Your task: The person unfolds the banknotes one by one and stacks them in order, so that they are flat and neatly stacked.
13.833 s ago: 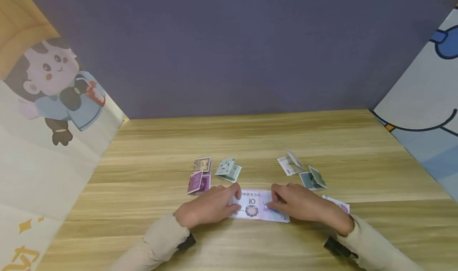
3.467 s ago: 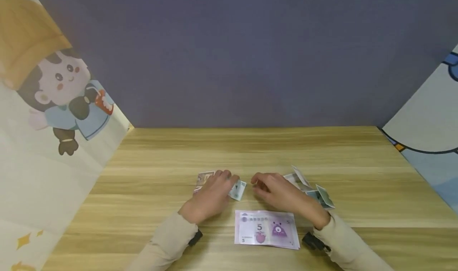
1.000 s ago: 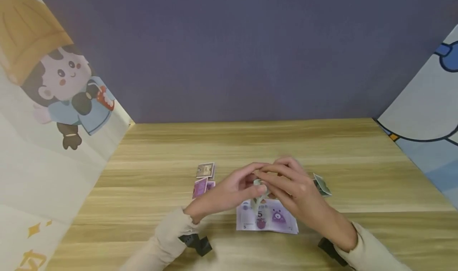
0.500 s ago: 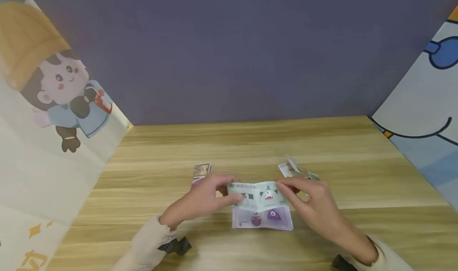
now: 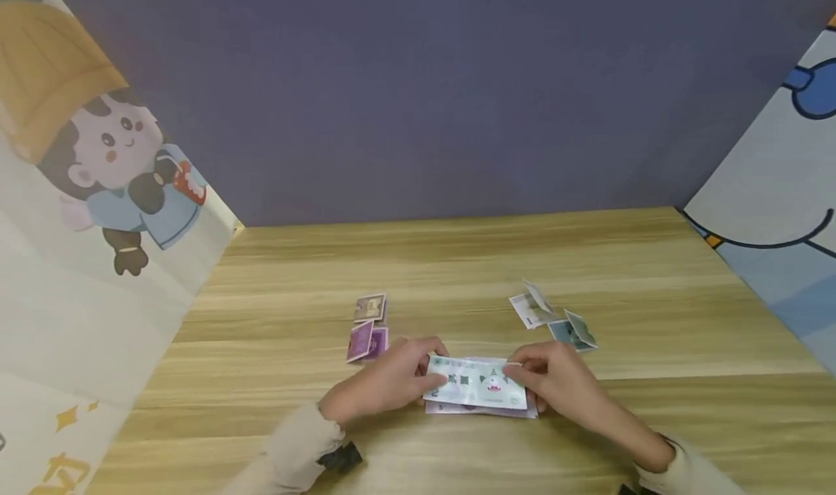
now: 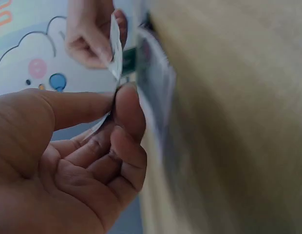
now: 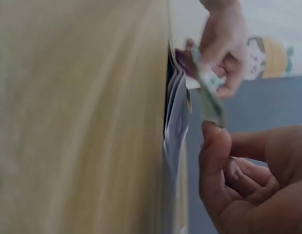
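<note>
A pale green play banknote, unfolded and marked 2, is stretched between both hands. My left hand pinches its left end between thumb and forefinger. The right end is pinched likewise by my right hand. Below it, a stack of purple play banknotes lies on the table, mostly covered by the green note in the head view. Both wrist views show a gap between the held note and the stack, whose layers fan slightly apart.
Folded brown and magenta banknotes lie left of the hands on the wooden table. To the right are a folded grey-white note and a dark green one. A grey-blue panel stands behind.
The purple 5 note has come to lie on the stack. The folded green note was picked up from the back left, unfolded between both hands, and lowered over the stack.
</note>
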`<state>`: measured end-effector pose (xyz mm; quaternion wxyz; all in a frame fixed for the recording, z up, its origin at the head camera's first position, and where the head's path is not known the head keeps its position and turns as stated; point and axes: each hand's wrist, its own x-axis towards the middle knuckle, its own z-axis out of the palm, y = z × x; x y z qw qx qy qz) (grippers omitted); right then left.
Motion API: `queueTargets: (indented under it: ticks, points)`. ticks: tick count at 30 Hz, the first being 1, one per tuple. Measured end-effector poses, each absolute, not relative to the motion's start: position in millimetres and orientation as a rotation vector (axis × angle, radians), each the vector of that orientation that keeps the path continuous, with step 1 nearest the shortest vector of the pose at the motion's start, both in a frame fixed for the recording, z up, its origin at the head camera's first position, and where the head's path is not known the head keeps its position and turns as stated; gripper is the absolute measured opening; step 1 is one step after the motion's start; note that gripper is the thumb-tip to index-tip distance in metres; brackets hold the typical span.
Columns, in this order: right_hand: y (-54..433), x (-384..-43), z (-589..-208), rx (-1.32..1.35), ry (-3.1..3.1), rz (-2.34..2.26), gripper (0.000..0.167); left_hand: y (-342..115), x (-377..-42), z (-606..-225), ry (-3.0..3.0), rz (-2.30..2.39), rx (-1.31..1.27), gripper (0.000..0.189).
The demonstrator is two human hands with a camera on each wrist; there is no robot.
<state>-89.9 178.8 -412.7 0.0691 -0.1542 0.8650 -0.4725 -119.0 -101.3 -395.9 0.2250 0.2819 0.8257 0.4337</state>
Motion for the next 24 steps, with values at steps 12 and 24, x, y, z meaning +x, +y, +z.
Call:
queueTargets:
  ticks: [12, 24]
  points:
    - [204.2, -107.2, -425.5, -0.347, 2.303, -1.509, 0.022, -92.8, -127.2, -416.3, 2.208, 1.205, 0.78, 0.022]
    - [193.4, -106.1, -432.6, -0.351, 2.413, -1.432, 0.023, -105.9, -144.2, -430.4, 1.912, 1.4, 0.701, 0.014]
